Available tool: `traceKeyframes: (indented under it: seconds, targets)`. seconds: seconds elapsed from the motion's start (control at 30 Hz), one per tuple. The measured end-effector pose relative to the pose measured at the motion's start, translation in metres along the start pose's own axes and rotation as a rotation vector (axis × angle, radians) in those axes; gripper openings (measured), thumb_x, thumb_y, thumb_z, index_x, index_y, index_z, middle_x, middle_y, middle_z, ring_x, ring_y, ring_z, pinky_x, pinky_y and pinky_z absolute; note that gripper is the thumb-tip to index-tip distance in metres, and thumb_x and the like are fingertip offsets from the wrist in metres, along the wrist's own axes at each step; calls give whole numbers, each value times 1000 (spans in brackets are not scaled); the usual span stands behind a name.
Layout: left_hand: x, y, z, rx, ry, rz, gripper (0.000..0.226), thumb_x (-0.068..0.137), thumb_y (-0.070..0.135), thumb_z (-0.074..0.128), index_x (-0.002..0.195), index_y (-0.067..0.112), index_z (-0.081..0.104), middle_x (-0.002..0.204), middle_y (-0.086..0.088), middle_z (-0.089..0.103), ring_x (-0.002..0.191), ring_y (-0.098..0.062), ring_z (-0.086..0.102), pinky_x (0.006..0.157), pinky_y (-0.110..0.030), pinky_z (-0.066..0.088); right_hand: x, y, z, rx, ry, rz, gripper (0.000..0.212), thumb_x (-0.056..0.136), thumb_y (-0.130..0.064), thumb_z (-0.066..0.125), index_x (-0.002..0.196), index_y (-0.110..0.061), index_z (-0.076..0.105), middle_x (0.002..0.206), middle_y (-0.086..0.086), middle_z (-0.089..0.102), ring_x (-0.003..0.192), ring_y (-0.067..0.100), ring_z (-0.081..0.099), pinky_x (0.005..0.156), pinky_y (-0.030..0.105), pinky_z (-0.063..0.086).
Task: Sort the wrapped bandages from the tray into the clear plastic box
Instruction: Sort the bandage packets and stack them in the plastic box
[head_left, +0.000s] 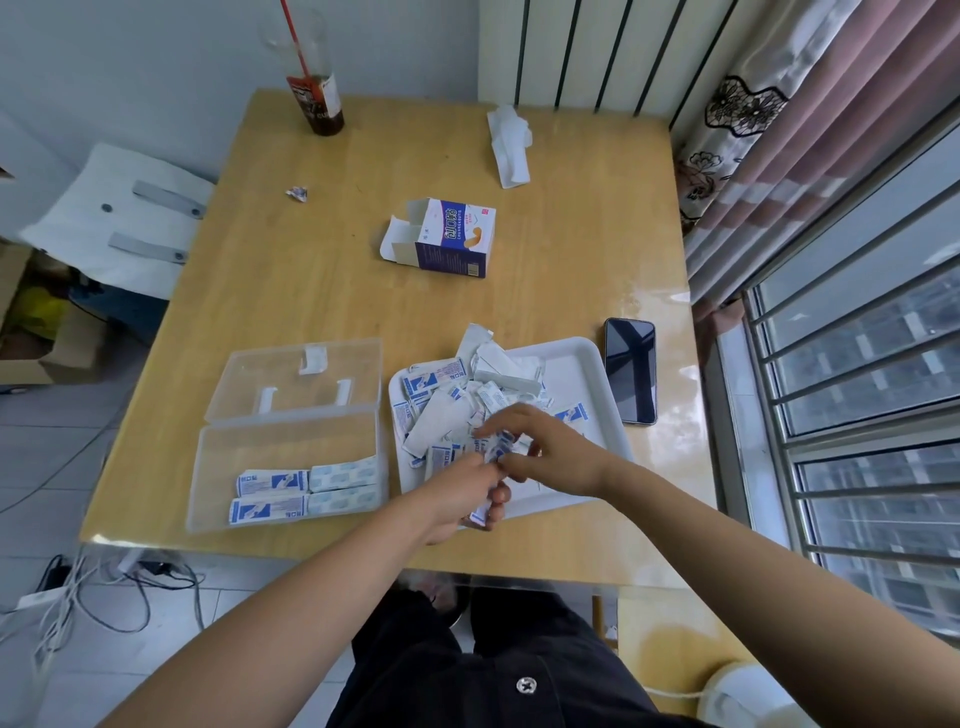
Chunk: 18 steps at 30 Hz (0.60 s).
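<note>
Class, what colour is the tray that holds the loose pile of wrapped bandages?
Plain white. The tray shows best in the head view, the only one given.

Tray (576, 374): white, heaped with wrapped bandages (441, 410).
Left hand (457, 499): at tray's near edge, gripping wrapped bandages.
Right hand (540, 452): over tray, pinching wrapped bandages.
Clear plastic box (291, 447): left of tray, lid open, bandages inside.

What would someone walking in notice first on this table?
Probably the left hand and right hand meeting over the white tray, both holding wrapped bandages from its messy heap. Left of the tray, the clear plastic box lies open with sorted bandages stacked neatly at its near end. An opened carton sits beyond, mid-table.
</note>
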<state>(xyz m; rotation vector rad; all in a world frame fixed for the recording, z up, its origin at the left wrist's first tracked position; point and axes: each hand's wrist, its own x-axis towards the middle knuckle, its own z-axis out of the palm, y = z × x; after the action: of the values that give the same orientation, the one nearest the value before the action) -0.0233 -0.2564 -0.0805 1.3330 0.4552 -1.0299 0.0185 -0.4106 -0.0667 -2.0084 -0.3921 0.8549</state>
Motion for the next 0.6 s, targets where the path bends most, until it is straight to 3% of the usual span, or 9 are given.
traceKeyframes:
  seconds: [0.07,0.13,0.23,0.3,0.5,0.6]
  targets:
    - [-2,0,-2,80,-30,-18,14,96,12,45,97,9,59,61,0,41,50,-13,40,48,-24,34,-2,6,2,-80,13,-51,19,88,-10,61,98,-24,69,91,4,66,73,7,55,66,12,38]
    - [-3,-1,-4,125,19,-44,14,91,6,50,99,8,62,67,-3,47,54,-13,44,49,-22,39,-4,16,1,-142,94,-45,11,88,-13,63,91,-20,71,82,-3,65,73,7,51,65,14,36]
    - [1,-9,-8,191,160,-8,25,90,3,52,113,6,60,74,-7,54,56,-13,49,50,-23,42,-9,34,2,-230,271,-42,7,88,-17,66,91,-21,72,81,-15,62,84,5,45,69,14,35]
    - [8,-17,-7,295,272,49,33,91,7,51,124,8,55,76,-4,57,58,-14,52,52,-25,45,-13,43,5,-249,323,-24,7,87,-18,67,90,-23,71,83,-13,64,84,6,44,68,13,36]
    - [22,-36,9,879,461,239,25,99,23,40,120,17,53,66,1,52,57,-13,46,56,-33,38,-23,64,12,-243,287,75,11,85,-6,63,83,-16,61,85,-3,55,63,5,46,62,17,36]
    - [27,-42,12,967,512,240,25,98,24,42,121,17,46,73,-3,60,65,-19,54,60,-34,42,-25,74,12,-270,290,120,17,82,-3,62,83,-19,56,87,-4,49,63,4,46,65,21,37]
